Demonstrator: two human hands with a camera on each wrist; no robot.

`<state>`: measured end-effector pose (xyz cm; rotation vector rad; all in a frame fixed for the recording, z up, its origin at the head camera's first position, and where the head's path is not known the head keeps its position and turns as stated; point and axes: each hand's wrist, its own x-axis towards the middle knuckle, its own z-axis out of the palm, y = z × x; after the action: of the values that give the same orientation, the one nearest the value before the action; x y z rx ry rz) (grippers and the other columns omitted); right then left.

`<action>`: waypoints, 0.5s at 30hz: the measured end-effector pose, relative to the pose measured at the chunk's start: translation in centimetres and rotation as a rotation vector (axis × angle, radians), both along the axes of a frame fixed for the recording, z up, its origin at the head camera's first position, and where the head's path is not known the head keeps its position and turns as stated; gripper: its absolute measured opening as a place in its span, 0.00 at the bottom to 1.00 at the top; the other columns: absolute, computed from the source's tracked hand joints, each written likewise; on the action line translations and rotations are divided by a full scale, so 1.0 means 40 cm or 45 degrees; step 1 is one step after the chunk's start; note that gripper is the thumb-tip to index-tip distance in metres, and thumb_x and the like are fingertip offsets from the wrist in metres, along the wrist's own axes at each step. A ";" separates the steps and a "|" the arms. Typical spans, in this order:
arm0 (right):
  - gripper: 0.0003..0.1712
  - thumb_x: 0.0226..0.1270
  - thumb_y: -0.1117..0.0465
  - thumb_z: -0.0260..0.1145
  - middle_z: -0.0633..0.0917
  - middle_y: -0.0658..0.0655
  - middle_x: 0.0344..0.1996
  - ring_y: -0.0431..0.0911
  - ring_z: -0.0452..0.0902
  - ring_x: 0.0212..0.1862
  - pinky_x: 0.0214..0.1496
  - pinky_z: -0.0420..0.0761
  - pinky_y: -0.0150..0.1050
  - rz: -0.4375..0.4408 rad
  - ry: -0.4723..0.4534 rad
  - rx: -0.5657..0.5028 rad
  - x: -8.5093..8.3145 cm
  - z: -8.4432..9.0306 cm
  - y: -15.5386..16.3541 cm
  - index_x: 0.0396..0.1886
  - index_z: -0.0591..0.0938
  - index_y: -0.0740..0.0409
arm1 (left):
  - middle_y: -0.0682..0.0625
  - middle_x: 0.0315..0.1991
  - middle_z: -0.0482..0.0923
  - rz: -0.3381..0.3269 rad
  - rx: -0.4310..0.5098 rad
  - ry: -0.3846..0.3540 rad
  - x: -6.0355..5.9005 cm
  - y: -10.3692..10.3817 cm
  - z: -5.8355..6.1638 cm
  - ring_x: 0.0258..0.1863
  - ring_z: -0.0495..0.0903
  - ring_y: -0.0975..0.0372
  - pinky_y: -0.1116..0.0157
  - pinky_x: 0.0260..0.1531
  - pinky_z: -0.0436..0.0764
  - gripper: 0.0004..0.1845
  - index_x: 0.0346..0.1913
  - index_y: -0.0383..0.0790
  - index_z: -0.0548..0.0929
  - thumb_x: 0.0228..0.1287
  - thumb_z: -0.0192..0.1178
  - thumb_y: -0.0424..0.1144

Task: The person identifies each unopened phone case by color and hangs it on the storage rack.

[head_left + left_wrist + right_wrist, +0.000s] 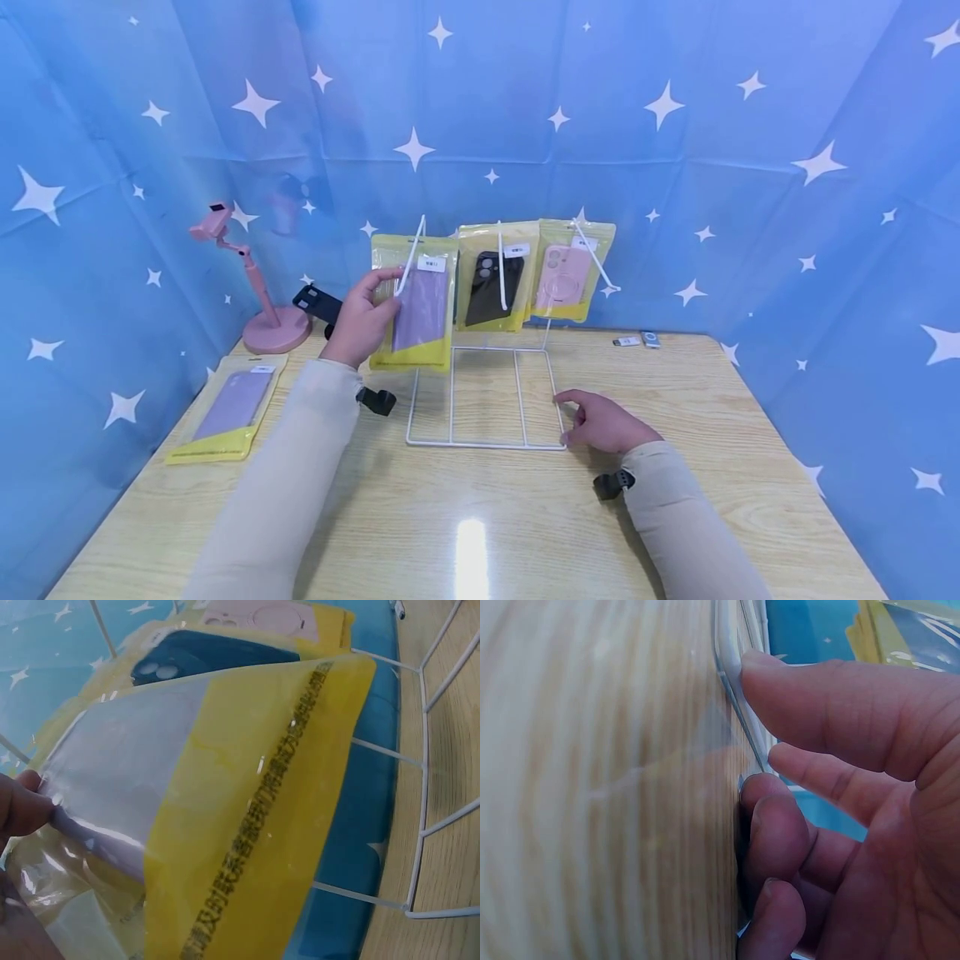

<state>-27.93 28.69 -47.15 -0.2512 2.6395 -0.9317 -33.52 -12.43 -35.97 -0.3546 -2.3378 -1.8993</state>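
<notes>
My left hand (362, 321) pinches the side edge of a yellow-and-clear bag with a purple phone case (420, 308). The bag hangs at the left prong of a white wire display rack (486, 445); in the left wrist view the thumb presses on the bagged phone case (127, 750). On the middle prong hangs a bagged black phone case (491, 292), on the right one a bagged pink phone case (562, 275). My right hand (603, 421) holds the rack's base at its front right corner; in the right wrist view its fingers (780, 832) curl beside the wire.
Another bagged purple case (232, 404) lies on the table at the left. Behind it stands a pink stand (273, 327), with a black phone-shaped thing (318, 302) beside it. Two small items, one a blue-and-white gadget (650, 340), lie at the back right. A blue star curtain (487, 100) hangs behind.
</notes>
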 end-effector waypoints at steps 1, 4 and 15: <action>0.40 0.63 0.60 0.79 0.79 0.54 0.30 0.48 0.72 0.30 0.31 0.73 0.41 0.006 0.004 -0.003 0.000 0.000 0.000 0.74 0.76 0.54 | 0.48 0.76 0.64 0.002 0.004 -0.007 -0.005 0.001 0.001 0.44 0.86 0.53 0.59 0.44 0.90 0.23 0.73 0.54 0.75 0.80 0.52 0.35; 0.39 0.63 0.60 0.79 0.79 0.54 0.31 0.48 0.72 0.31 0.32 0.73 0.42 0.009 0.005 -0.017 0.000 -0.001 0.001 0.74 0.76 0.53 | 0.51 0.79 0.62 0.006 -0.001 -0.002 -0.020 0.002 0.004 0.39 0.84 0.56 0.61 0.42 0.88 0.24 0.73 0.54 0.75 0.80 0.52 0.33; 0.39 0.63 0.60 0.79 0.79 0.54 0.31 0.48 0.72 0.31 0.33 0.72 0.42 0.003 0.006 -0.009 0.000 -0.003 0.001 0.74 0.76 0.52 | 0.48 0.75 0.66 0.007 -0.027 0.014 -0.074 0.008 0.018 0.37 0.85 0.58 0.63 0.39 0.87 0.22 0.71 0.51 0.76 0.81 0.50 0.32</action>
<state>-27.95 28.73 -47.28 -0.2585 2.6401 -0.9411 -36.48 -12.12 -35.24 -0.3588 -2.3507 -1.8671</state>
